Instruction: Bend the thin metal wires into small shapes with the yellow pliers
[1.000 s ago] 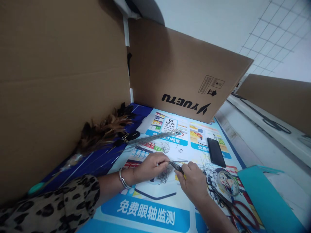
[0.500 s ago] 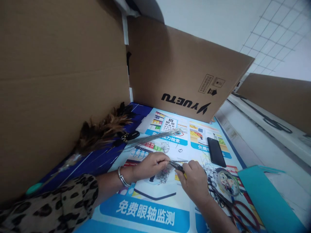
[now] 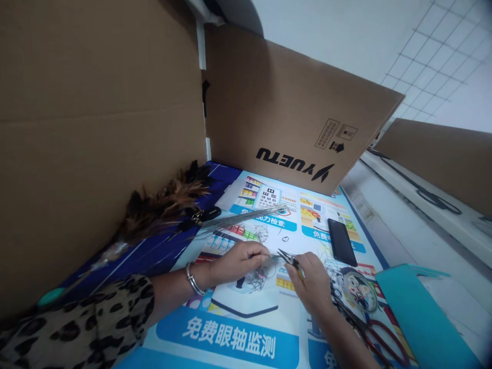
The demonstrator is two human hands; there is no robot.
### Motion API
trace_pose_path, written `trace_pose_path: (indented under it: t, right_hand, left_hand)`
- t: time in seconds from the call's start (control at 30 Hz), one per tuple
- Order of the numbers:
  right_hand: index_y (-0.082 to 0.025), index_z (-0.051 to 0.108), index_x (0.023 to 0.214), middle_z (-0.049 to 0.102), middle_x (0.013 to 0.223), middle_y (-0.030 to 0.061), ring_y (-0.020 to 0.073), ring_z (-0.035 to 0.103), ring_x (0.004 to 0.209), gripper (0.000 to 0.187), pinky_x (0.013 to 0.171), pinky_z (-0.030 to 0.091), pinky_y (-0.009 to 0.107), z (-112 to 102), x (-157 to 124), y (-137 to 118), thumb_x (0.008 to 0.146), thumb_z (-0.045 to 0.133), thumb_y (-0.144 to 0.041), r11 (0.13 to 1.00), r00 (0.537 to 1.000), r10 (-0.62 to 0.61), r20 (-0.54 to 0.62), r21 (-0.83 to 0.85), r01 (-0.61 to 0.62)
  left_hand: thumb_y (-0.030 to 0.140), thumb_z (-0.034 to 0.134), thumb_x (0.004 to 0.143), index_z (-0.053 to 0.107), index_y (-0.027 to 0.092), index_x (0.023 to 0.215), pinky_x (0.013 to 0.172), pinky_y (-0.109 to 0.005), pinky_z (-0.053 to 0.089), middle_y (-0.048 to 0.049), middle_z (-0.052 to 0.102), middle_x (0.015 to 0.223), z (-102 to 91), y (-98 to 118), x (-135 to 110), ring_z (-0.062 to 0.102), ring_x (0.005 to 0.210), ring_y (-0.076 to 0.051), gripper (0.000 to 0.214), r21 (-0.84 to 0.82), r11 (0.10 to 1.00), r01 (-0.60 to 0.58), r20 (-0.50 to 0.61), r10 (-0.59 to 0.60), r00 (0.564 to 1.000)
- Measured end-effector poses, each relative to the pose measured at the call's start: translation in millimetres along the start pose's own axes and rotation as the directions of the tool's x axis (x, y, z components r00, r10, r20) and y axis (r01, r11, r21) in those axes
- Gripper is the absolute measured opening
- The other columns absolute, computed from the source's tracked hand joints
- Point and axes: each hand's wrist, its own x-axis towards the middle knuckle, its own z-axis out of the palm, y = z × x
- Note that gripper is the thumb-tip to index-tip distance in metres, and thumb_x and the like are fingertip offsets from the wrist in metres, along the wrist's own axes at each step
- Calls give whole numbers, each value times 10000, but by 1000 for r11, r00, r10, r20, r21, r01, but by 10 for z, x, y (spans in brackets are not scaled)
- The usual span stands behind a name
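My left hand (image 3: 239,262), with a bracelet at the wrist and a leopard-print sleeve, pinches a thin metal wire (image 3: 273,255) above a small tangle of bent wire pieces (image 3: 258,277). My right hand (image 3: 312,281) grips small black pliers (image 3: 289,258) whose tip points left and sits just right of the wire's end. Both hands hover over a printed blue and white poster (image 3: 230,328) that covers the table.
A bundle of straight wires (image 3: 246,216) and a feather duster (image 3: 161,207) lie at the left. A black phone (image 3: 341,241) rests beyond my right hand. Red-handled scissors (image 3: 384,341), a tape roll (image 3: 360,291) and a teal folder (image 3: 423,318) sit at the right. Cardboard walls (image 3: 96,128) enclose the spot.
The pliers have drawn slightly right and up, off the wire's end. My right hand shifted a little to the right. My left hand stays put.
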Motion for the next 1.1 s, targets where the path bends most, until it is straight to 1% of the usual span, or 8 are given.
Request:
trace_pose_path:
  t: [0.1,0.17,0.27,0.43,0.57,0.8,0.93,1.1]
  right_hand:
    - [-186,547,816,508,774,49,178,460,769,227,668,343,288,7,9,-6,861,440,-381,998,997,-66,49,15,65]
    - [-184,548,819,510,781,50,180,457,777,224,673,342,290,9,7,-16,858,446,-379,996,994,-88,69,30,86]
    - [-182,549,828,509,787,53,182,451,785,225,683,342,295,10,0,-23,859,445,-379,995,993,-93,78,48,90]
    - [-181,545,831,500,784,51,181,442,784,233,679,336,293,1,0,-22,863,436,-385,995,988,-98,115,43,93]
    - [-183,543,803,495,764,44,174,443,768,237,668,331,284,-15,5,-38,858,442,-390,991,986,-135,97,12,134]
    - [-180,536,766,487,756,50,175,439,771,259,671,324,279,-35,2,-49,857,443,-404,990,984,-131,121,-27,135]
    - [-179,528,744,485,751,51,174,437,765,280,660,310,277,-38,5,-52,858,437,-418,988,982,-126,137,-67,136]
    - [-182,525,737,485,749,50,173,439,763,281,648,294,273,-58,11,-66,852,445,-425,982,979,-130,159,-117,149]
  left_hand:
    - [159,421,827,596,142,756,611,-197,399,1,567,681,-5,9,3,507,646,-108,189,9,1000,-12,23,12,1000]
    - [162,421,830,607,140,778,610,-198,398,1,566,673,-11,19,5,504,638,-107,194,13,1000,-20,39,20,999]
    - [174,426,833,618,137,795,621,-201,404,-4,576,683,-17,34,7,512,647,-109,198,17,999,-31,59,30,998]
    - [170,423,834,604,129,753,609,-191,410,-1,574,673,-8,39,0,523,633,-102,202,-11,1000,-15,91,16,996]
    - [178,425,833,598,127,736,580,-183,405,6,562,649,-4,33,-6,511,606,-95,205,-10,1000,-11,100,12,995]
    - [169,443,811,608,127,726,559,-177,396,8,557,632,-1,41,-9,497,595,-92,191,54,998,-15,75,11,997]
    - [160,449,799,607,124,710,535,-170,386,13,553,608,23,20,-17,488,568,-85,184,28,999,27,66,-28,997]
    - [159,461,786,617,117,739,515,-168,383,14,557,598,31,25,-27,484,547,-81,169,2,995,99,69,-99,993]
